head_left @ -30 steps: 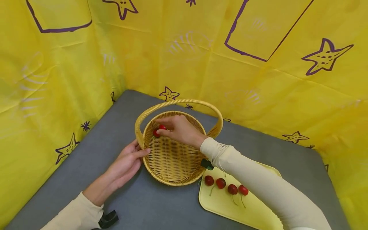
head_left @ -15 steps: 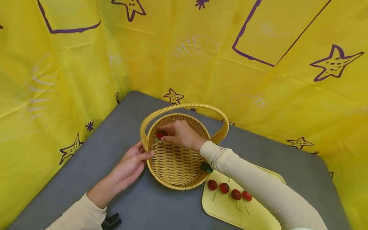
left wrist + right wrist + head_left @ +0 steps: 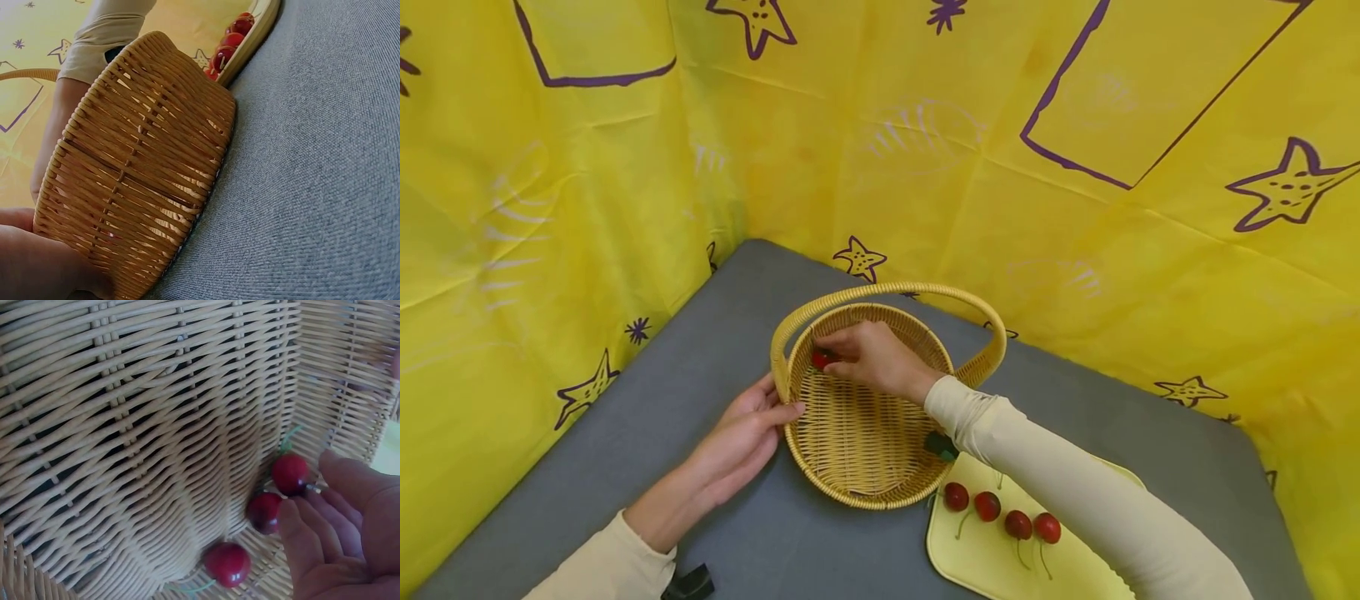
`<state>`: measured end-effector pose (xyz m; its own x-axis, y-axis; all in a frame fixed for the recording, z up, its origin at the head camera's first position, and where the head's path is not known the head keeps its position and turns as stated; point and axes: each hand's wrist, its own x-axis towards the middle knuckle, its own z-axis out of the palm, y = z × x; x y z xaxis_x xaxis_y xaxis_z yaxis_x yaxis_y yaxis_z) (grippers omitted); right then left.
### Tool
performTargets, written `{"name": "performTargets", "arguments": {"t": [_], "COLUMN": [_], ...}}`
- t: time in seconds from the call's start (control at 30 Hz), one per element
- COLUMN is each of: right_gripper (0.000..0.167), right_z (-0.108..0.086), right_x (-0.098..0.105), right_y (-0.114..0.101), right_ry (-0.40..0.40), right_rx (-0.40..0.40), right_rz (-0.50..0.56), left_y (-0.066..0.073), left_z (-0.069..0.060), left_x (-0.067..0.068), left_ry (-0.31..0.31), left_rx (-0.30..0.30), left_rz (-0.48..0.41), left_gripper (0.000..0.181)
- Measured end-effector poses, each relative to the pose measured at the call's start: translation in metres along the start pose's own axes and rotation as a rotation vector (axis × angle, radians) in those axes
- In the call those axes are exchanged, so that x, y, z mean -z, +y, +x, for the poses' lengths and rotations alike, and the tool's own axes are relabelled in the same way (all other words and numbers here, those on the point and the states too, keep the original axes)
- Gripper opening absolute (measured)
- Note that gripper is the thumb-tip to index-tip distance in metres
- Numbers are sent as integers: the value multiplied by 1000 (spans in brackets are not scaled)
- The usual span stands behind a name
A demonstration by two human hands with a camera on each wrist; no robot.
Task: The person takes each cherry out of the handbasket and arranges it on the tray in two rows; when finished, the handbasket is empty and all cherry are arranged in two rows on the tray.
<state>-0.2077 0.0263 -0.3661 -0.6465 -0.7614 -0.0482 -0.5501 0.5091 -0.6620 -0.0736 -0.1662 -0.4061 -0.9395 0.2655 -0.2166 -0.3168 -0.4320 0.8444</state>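
A round yellow wicker basket (image 3: pixel 865 450) with an arched handle stands on the grey surface. My left hand (image 3: pixel 737 437) grips its left rim, thumb over the edge and fingers outside. Inside the basket is my right hand (image 3: pixel 876 357), its fingertips beside a red cherry (image 3: pixel 823 358). The right wrist view shows two dark red cherries, an upper cherry (image 3: pixel 289 473) and a middle cherry (image 3: pixel 264 512), close to the fingertips, which stay apart from each other. A third cherry (image 3: pixel 227 564) with a green stem lies lower along the woven wall.
Right of the basket, a pale yellow tray (image 3: pixel 958 562) holds several cherries with stems (image 3: pixel 1018 525), partly under the right sleeve (image 3: pixel 1060 475). A yellow cloth (image 3: pixel 880 167) printed with starfish surrounds the grey tabletop (image 3: pixel 760 533).
The head view has shifted slightly. My right fingers have moved closer around the cherries in the basket, and less red shows there. My left hand keeps its grip on the rim.
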Motion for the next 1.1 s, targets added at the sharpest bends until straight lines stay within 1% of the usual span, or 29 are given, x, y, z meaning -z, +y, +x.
{"name": "performTargets", "arguments": {"t": [0.1, 0.2, 0.43, 0.5, 0.63, 0.8, 0.9, 1.0, 1.1], "right_gripper": [36, 35, 34, 34, 34, 29, 26, 26, 31], "right_z": [-3, -6, -4, -3, -2, 1, 3, 5, 6], "right_x": [0, 1, -3, -4, -8, -11, -13, -15, -16], "right_y": [-1, -2, -4, -3, -1, 0, 0, 0, 1], "right_ry": [-10, -39, -85, -93, -96, -94, -115, -145, -163], "right_rx": [-8, -5, 73, 91, 106, 77, 36, 4, -17], "right_rz": [-11, -45, -125, -136, -118, -70, 44, 156, 216], "left_y": [0, 1, 2, 1, 0, 0, 0, 0, 0], "left_z": [0, 0, 0, 0, 0, 1, 0, -1, 0], "left_x": [1, 1, 1, 1, 1, 0, 0, -1, -1], "left_ry": [-7, -21, -25, -23, -25, -25, -27, -26, -21], "left_rx": [-4, -17, -23, -22, -16, -13, -18, -20, -23], "left_rz": [8, 13, -2, -7, -19, -28, -23, -20, -22], "left_gripper": [82, 83, 83, 83, 84, 84, 83, 84, 84]}}
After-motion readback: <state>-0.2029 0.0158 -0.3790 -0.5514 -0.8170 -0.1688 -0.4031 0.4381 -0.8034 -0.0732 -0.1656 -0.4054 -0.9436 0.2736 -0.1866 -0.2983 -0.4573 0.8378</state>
